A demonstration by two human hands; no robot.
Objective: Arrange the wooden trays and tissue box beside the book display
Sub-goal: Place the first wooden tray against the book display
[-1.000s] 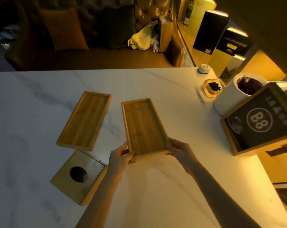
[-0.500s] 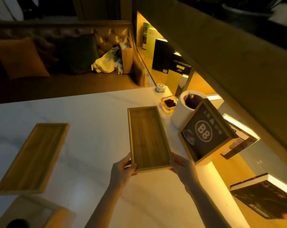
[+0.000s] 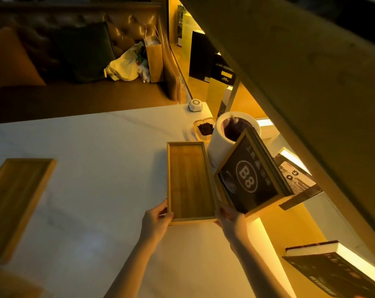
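Observation:
A long wooden tray [image 3: 189,181] lies lengthwise on the white marble table [image 3: 100,151], close against the framed "B8" sign [image 3: 250,177]. My left hand [image 3: 155,221] grips its near left corner and my right hand [image 3: 228,217] grips its near right corner. A second wooden tray [image 3: 14,203] lies at the table's left edge of view. Only a blurred corner of the wooden tissue box [image 3: 8,284] shows at the bottom left. Books [image 3: 337,267] stand lit on the display shelf to the right.
A white cylindrical container [image 3: 219,145] and a glass ashtray [image 3: 204,130] stand just beyond the tray's far end. A small white call button [image 3: 195,104] sits at the table's far corner. A sofa with cushions and bags lies behind the table.
Both hands have carried the tray to the right, until it lies beside the B8 sign. The view has swung right, so the other tray and the tissue box have slid to the left edge.

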